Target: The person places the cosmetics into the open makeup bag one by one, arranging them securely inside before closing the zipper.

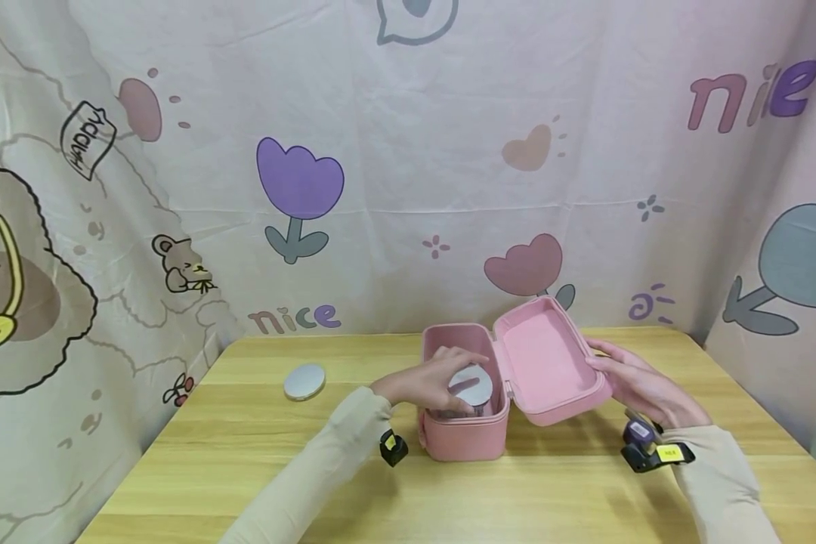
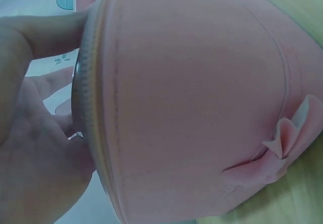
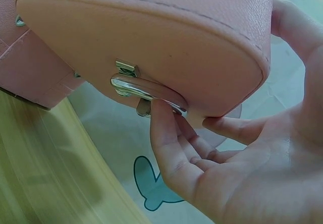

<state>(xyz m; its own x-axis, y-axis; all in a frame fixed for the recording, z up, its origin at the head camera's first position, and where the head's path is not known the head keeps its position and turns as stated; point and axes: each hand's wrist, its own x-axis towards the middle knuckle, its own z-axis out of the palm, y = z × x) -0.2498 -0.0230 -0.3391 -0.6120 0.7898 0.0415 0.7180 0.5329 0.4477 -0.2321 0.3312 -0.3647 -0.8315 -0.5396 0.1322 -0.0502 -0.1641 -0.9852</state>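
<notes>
A pink case (image 1: 465, 440) stands on the table with its lid (image 1: 547, 355) swung out to the right. My left hand (image 1: 435, 375) reaches into the case, thumb and fingers around a round container with a silver top (image 1: 472, 387); its lower part is hidden. In the left wrist view, the case wall (image 2: 192, 93) with a pink bow (image 2: 282, 153) covers most of what that hand (image 2: 35, 108) holds. My right hand (image 1: 642, 381) holds the lid by its outer edge. The right wrist view shows its fingers at a metal-trimmed handle (image 3: 146, 90) on the lid.
A flat, round silver disc (image 1: 304, 381) lies on the wooden table (image 1: 258, 468), left of the case. A printed cloth (image 1: 394, 174) hangs behind the table and along its sides.
</notes>
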